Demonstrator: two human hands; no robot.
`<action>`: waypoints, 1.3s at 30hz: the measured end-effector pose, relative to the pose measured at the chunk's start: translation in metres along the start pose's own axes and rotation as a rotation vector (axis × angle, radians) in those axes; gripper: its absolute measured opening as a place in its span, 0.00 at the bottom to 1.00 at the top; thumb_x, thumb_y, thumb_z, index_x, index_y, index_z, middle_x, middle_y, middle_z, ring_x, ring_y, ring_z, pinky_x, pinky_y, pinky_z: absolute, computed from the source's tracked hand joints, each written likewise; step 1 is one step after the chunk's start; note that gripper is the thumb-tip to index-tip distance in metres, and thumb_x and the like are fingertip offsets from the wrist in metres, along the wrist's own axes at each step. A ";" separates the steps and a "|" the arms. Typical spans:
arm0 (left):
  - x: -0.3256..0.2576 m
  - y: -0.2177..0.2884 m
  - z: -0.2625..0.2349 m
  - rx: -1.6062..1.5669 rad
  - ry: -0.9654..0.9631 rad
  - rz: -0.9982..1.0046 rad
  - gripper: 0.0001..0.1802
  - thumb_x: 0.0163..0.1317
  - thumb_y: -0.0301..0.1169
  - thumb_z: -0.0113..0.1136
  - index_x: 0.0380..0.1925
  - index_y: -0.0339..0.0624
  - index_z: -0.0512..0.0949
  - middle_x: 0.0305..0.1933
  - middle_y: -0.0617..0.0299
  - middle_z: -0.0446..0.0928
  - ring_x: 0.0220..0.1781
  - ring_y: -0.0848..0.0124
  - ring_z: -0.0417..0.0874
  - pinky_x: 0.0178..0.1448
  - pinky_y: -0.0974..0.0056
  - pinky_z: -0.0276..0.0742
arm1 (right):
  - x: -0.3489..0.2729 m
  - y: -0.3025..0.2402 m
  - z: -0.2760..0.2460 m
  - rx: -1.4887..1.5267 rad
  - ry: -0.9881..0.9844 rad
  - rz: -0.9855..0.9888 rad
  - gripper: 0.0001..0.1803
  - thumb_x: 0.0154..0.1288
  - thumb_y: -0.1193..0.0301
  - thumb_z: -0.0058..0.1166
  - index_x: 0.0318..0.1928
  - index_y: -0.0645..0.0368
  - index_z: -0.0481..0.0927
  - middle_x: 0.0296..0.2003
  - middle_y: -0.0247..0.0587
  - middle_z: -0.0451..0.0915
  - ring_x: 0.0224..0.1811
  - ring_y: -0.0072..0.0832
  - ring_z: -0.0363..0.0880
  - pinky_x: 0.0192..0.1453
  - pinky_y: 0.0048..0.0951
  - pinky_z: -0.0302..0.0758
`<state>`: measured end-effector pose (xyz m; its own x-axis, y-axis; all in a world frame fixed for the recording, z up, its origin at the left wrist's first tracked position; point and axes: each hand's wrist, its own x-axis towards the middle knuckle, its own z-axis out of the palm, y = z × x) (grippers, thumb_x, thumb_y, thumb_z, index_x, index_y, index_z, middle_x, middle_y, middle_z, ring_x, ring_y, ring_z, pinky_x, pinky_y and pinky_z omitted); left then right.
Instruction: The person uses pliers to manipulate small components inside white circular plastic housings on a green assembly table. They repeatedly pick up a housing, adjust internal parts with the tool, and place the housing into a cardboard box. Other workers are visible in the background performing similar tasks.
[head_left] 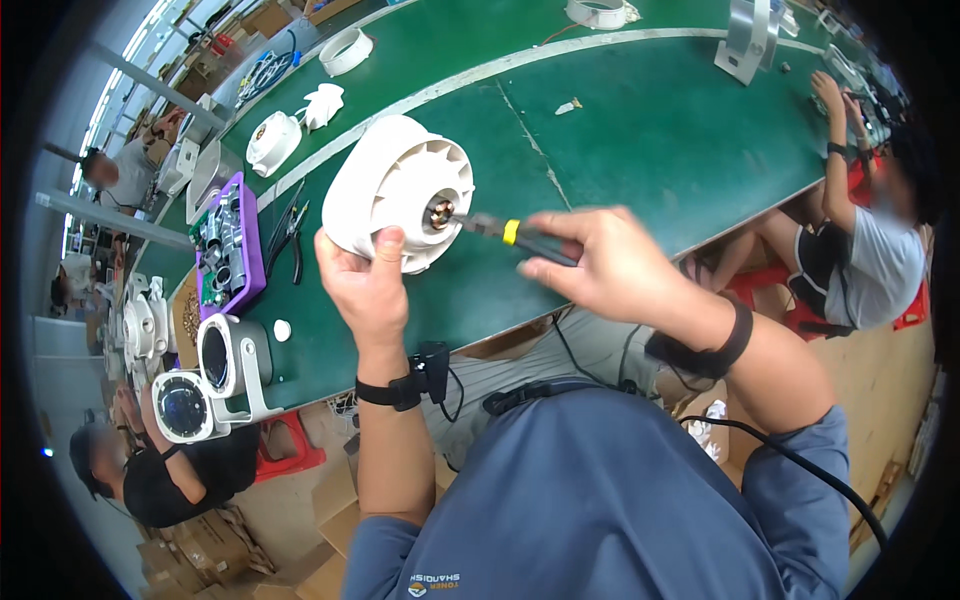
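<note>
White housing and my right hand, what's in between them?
Pliers with a yellow band: your right hand holds the handles, and the nose points at the copper-coloured centre of the white housing. The head view shows this.

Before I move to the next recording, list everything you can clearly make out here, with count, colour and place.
Table: one, green, centre
Finned housing: one, white, in left hand
Pliers: one, black with yellow band, in right hand
Tray: one, purple, table's left
Hand tool: at least one, black, beside tray
Twin-faced unit: one, white with dark faces, lower left
Rings: two, white, far side
Bracket: one, silver, far right
Stools: several, red, around table
Co-workers: at least three, left and right
Left hand: one, bare, holding housing
Right hand: one, bare, fingers around pliers
</note>
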<state>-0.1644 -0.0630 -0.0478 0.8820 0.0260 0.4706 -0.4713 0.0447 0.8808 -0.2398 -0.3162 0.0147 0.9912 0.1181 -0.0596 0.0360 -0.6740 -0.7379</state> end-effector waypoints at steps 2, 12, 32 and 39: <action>-0.006 -0.006 -0.002 0.048 0.004 0.024 0.23 0.71 0.25 0.62 0.62 0.30 0.68 0.59 0.52 0.77 0.60 0.67 0.80 0.66 0.60 0.75 | 0.002 0.011 0.008 0.053 0.010 -0.050 0.18 0.65 0.61 0.69 0.49 0.60 0.88 0.27 0.38 0.83 0.30 0.28 0.80 0.36 0.35 0.76; -0.006 -0.011 -0.028 -0.079 0.088 -0.068 0.17 0.72 0.25 0.60 0.58 0.33 0.70 0.56 0.53 0.80 0.54 0.69 0.83 0.60 0.63 0.79 | -0.021 0.030 0.004 0.613 -0.249 0.132 0.21 0.68 0.63 0.68 0.54 0.65 0.85 0.37 0.33 0.86 0.37 0.17 0.78 0.43 0.27 0.78; 0.009 0.000 0.005 -0.127 -0.007 -0.268 0.19 0.68 0.23 0.67 0.55 0.31 0.71 0.54 0.54 0.81 0.53 0.71 0.82 0.60 0.65 0.78 | -0.031 0.047 -0.005 0.360 -0.055 0.129 0.25 0.66 0.61 0.69 0.56 0.66 0.84 0.33 0.35 0.84 0.35 0.17 0.76 0.42 0.25 0.75; 0.001 -0.013 0.023 0.276 0.057 -0.125 0.21 0.65 0.25 0.71 0.52 0.33 0.71 0.51 0.55 0.79 0.50 0.72 0.81 0.58 0.65 0.78 | -0.030 0.042 -0.006 0.328 -0.089 0.035 0.24 0.66 0.62 0.67 0.56 0.65 0.83 0.30 0.40 0.82 0.30 0.23 0.76 0.39 0.27 0.75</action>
<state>-0.1574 -0.0861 -0.0573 0.9280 0.0937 0.3606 -0.3336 -0.2220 0.9162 -0.2675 -0.3520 -0.0105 0.9757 0.1720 -0.1359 -0.0546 -0.4099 -0.9105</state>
